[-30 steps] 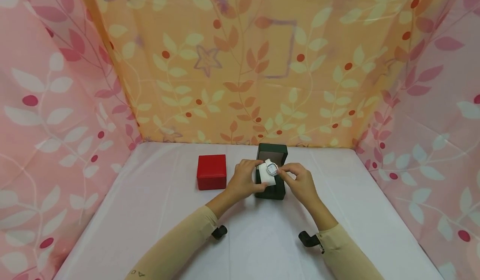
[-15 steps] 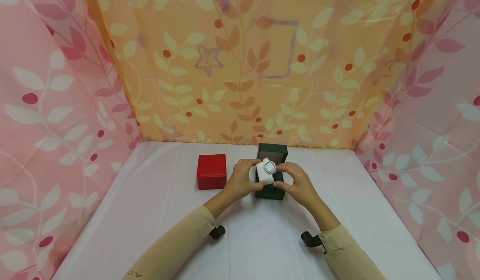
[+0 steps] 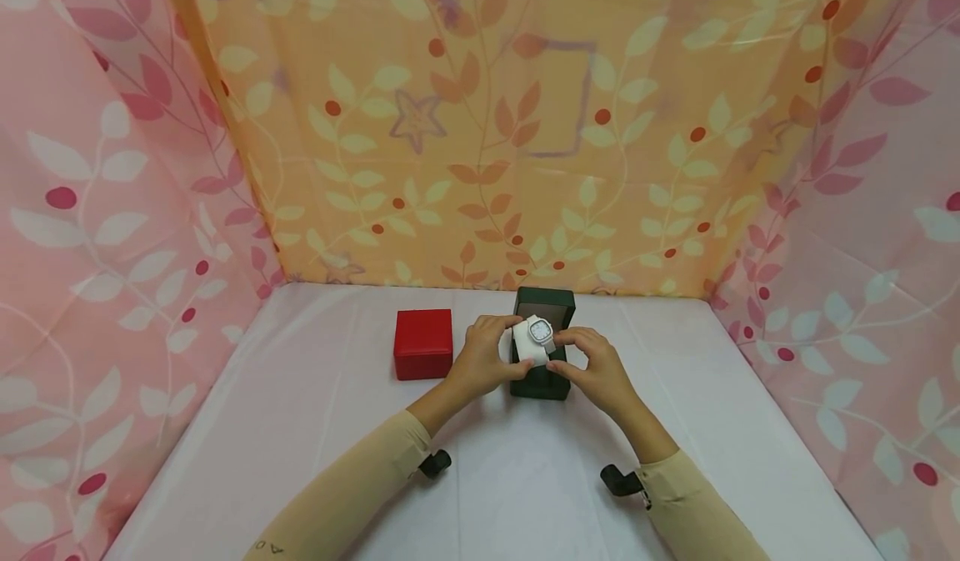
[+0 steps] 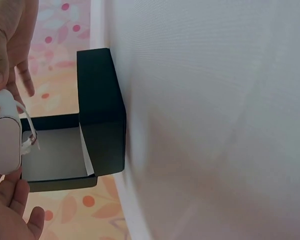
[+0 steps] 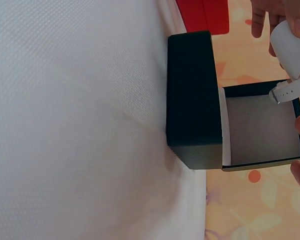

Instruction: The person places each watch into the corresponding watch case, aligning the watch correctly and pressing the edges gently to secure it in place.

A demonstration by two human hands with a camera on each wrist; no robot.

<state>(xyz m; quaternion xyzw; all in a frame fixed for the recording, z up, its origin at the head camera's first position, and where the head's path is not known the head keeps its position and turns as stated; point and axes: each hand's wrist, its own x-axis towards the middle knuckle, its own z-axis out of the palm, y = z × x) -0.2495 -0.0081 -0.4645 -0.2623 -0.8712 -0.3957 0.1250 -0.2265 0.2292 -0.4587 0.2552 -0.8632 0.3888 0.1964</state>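
Observation:
A white watch cushion [image 3: 528, 346] is held over the open dark green box [image 3: 542, 388]. My left hand [image 3: 483, 357] grips one end of it between thumb and fingers. On the cushion lies a white wristwatch [image 3: 540, 330] with a squarish dial. Its strap [image 5: 290, 93] hangs unfastened off the cushion, buckle end loose, in the right wrist view. With thumb and forefinger, my right hand [image 3: 597, 363] pinches the watch at its right side. In the left wrist view the right thumb also lies at the cushion's end.
To the left of the green box stands a closed red box [image 3: 423, 344] on the white-covered table [image 3: 517, 478]. The green box's lid [image 3: 546, 297] stands up at the back. Patterned cloth walls [image 3: 480, 127] enclose the table's back and sides.
My right thumb has come away from the watch's edge to lower on the cushion's side. Watch and cushion have shifted slightly, and the strap now shows more at the right.

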